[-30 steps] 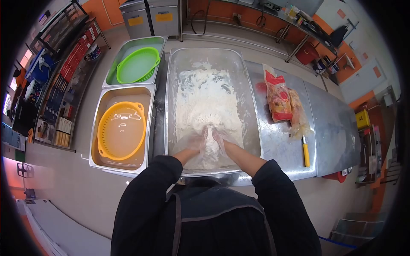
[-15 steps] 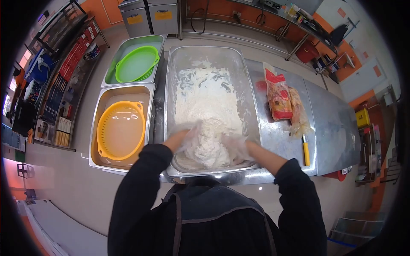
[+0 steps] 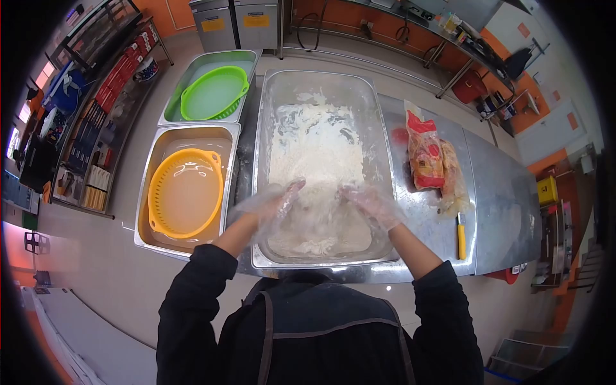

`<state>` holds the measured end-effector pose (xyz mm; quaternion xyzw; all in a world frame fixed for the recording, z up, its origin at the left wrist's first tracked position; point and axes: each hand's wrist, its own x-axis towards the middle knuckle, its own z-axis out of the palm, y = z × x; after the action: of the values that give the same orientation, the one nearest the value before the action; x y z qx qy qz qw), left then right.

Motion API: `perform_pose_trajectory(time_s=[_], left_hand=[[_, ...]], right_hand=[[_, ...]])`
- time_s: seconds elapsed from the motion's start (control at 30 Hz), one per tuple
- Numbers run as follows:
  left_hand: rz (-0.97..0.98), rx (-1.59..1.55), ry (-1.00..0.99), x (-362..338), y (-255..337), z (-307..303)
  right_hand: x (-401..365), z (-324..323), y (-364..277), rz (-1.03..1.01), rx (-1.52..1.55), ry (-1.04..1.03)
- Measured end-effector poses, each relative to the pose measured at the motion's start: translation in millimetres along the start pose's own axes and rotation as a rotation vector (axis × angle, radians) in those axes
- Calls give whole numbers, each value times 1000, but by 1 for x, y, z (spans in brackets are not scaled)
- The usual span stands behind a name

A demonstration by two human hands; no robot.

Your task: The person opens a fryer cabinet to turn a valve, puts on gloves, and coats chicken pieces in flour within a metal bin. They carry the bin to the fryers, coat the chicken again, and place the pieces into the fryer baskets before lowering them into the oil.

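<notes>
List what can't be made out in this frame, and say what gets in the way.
All in the head view:
- Whether the left hand and right hand touch the white powder: blurred.
- Whether anything lies under the powder: its own cover hides it.
- Fine print on the red bag: too small.
- Tip of the yellow-handled knife: apparently hidden by the clear bag.

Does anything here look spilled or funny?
Maybe: a reddish patch shows on the steel table beside the red bag. It looks odd on bare metal, but I can't tell if it's a spill or reflection. The white powder lies inside its tray.
</notes>
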<state>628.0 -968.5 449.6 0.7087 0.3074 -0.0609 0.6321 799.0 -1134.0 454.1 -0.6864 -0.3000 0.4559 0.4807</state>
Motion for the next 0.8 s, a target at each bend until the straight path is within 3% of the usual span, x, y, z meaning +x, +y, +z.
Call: perform_pose_trajectory(time_s=[0.1, 0.17, 0.2, 0.27, 0.37, 0.47, 0.53, 0.57, 0.67, 0.77, 0.8], left_hand=[[71, 207, 37, 38, -7, -8], [-280, 446, 158, 58, 17, 1], [-241, 441, 194, 79, 8, 4], [-175, 430, 254, 146, -54, 20], [-98, 309, 578, 202, -121, 45], [-22, 29, 407, 155, -100, 33], [40, 258, 245, 109, -63, 20], [87, 521, 174, 84, -44, 12], [110, 1118, 114, 54, -20, 3], [30, 1013, 167, 81, -58, 14], [-26, 940, 74, 69, -40, 17]], right_hand=[[49, -27, 39, 98, -397, 105], [89, -33, 83, 174, -597, 157], [105, -30, 102, 195, -655, 176], [123, -10, 128, 170, -591, 217], [125, 10, 137, 96, -181, 214], [93, 6, 112, 44, 227, 120], [54, 1, 76, 39, 204, -14], [41, -6, 61, 37, 192, -79], [20, -19, 25, 158, -325, -178], [33, -20, 52, 399, -798, -183], [26, -12, 51, 419, -590, -140]])
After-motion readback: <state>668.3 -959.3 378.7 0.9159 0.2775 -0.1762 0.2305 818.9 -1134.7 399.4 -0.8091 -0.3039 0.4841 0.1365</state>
